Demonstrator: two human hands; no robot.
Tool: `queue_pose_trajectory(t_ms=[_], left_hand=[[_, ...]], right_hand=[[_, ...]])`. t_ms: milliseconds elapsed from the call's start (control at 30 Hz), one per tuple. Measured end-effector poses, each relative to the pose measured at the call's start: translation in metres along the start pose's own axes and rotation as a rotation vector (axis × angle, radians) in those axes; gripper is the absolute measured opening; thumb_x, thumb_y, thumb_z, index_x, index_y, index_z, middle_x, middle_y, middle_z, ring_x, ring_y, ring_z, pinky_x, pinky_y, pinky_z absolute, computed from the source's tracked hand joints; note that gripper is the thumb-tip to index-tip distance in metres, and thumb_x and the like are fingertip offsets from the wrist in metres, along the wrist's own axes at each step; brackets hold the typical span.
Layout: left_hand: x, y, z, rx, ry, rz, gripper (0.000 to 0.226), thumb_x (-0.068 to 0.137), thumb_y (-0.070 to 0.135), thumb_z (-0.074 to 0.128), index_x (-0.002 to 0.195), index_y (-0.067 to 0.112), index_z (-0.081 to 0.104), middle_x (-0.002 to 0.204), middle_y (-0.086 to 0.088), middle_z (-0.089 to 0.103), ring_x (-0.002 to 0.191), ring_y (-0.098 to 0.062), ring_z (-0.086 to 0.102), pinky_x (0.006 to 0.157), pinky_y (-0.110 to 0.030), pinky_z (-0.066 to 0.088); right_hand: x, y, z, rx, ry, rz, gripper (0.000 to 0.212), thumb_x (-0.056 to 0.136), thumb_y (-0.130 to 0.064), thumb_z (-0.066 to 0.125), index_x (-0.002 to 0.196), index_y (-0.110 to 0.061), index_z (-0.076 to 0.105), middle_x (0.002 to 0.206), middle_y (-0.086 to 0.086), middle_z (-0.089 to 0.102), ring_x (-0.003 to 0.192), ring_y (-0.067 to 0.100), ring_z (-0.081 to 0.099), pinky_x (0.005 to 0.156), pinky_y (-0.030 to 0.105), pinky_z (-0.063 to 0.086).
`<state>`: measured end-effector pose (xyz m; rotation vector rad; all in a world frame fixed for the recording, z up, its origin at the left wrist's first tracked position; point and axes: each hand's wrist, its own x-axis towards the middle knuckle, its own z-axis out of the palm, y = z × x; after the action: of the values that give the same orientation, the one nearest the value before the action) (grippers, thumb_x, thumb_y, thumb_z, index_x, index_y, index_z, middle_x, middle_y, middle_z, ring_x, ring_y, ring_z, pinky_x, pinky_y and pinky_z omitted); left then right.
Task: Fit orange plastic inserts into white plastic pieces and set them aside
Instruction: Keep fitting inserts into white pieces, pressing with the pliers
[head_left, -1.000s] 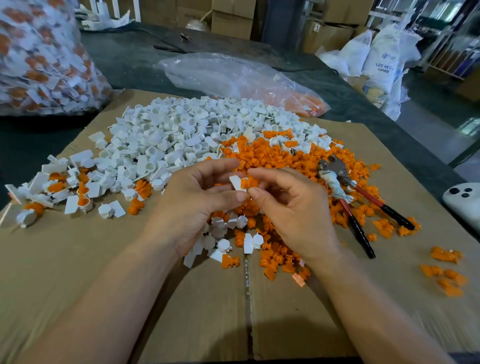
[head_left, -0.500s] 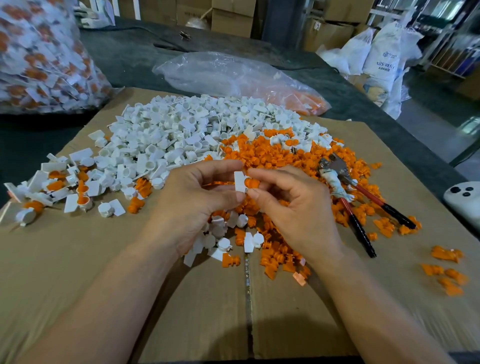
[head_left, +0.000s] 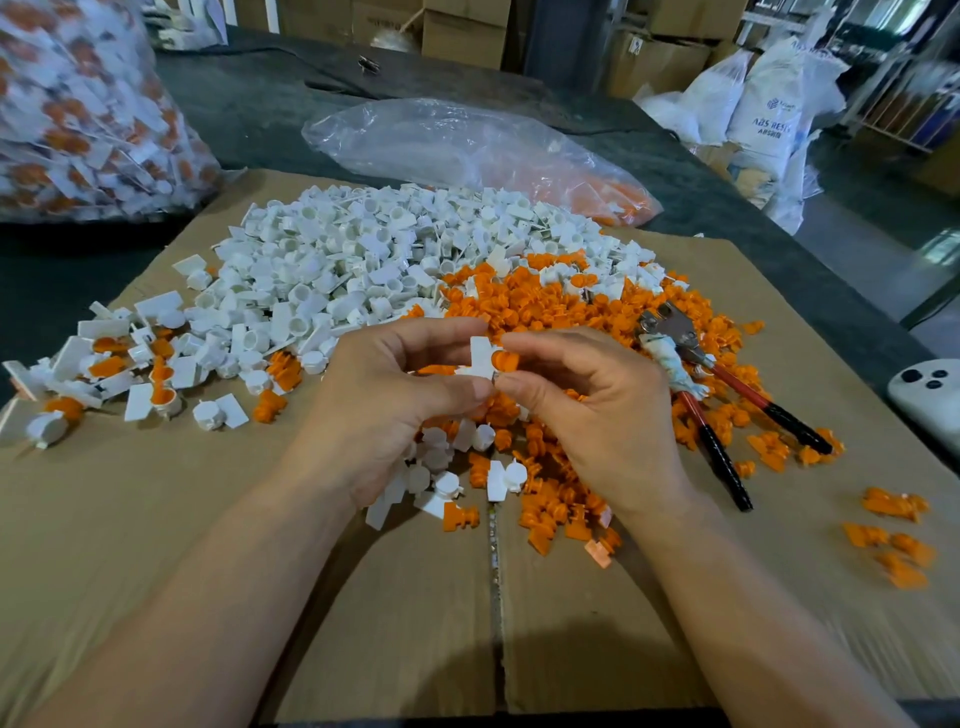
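**Two hands meeting over a heap of white and orange parts**

A flattened sheet of cardboard (head_left: 156, 519) is lying on a dark table (head_left: 249, 98), and boxes and white sacks (head_left: 774, 104) are standing in the room behind. At the far left a full clear bag (head_left: 78, 114) of white and orange parts is sitting on the table, just off the cardboard's far edge. Below it, a loose group of fitted pieces (head_left: 109, 364) is lying near the cardboard's left edge. The near left of the cardboard is lying bare, giving the forearms room.

The white pile (head_left: 363, 260) is filling the far middle, running into the orange pile (head_left: 545, 306) on its right. A slack clear bag (head_left: 467, 150) holding a few orange parts is lying behind both.

The left hand (head_left: 384, 410) is pinching a white piece (head_left: 480, 358) between thumb and forefinger. The right hand (head_left: 602, 410) is pinching an orange insert (head_left: 505, 360) against that piece. Both are held above the piles, and the fingertips of the two hands are nearly touching.

Just right of the right hand, pliers (head_left: 691, 374) are lying across the orange pile, handles toward the near right. Stray orange parts (head_left: 893, 530) are scattered farther right, and a white device (head_left: 930, 395) is sitting at the cardboard's right edge.
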<state>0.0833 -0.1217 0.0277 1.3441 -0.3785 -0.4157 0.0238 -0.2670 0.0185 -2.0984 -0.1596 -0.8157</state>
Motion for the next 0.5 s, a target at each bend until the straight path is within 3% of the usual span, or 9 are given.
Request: queue_pose_trajectory(t_ms=[133, 500], left_hand=[[-0.0006, -0.0002, -0.0002, 0.004, -0.011, -0.005, 0.036, 0.047, 0.01, 0.072, 0.081, 0.02, 0.072, 0.079, -0.001, 0.074, 0.067, -0.02, 0.07, 0.059, -0.022, 0.056], [-0.0021, -0.0006, -0.0001, 0.056, -0.021, 0.02, 0.034, 0.044, 0.016, 0.074, 0.078, 0.023, 0.074, 0.075, -0.003, 0.072, 0.066, -0.02, 0.07, 0.062, -0.023, 0.057]], right_hand=[[-0.0001, 0.001, 0.0003, 0.001, 0.01, -0.01, 0.034, 0.075, -0.016, 0.069, 0.107, -0.019, 0.06, 0.091, -0.016, 0.061, 0.089, 0.002, 0.06, 0.078, 0.018, 0.049], [-0.0015, 0.0009, 0.0003, 0.011, 0.045, 0.006, 0.031, 0.075, -0.018, 0.069, 0.105, -0.019, 0.061, 0.087, -0.02, 0.061, 0.085, -0.001, 0.062, 0.074, 0.012, 0.049]])
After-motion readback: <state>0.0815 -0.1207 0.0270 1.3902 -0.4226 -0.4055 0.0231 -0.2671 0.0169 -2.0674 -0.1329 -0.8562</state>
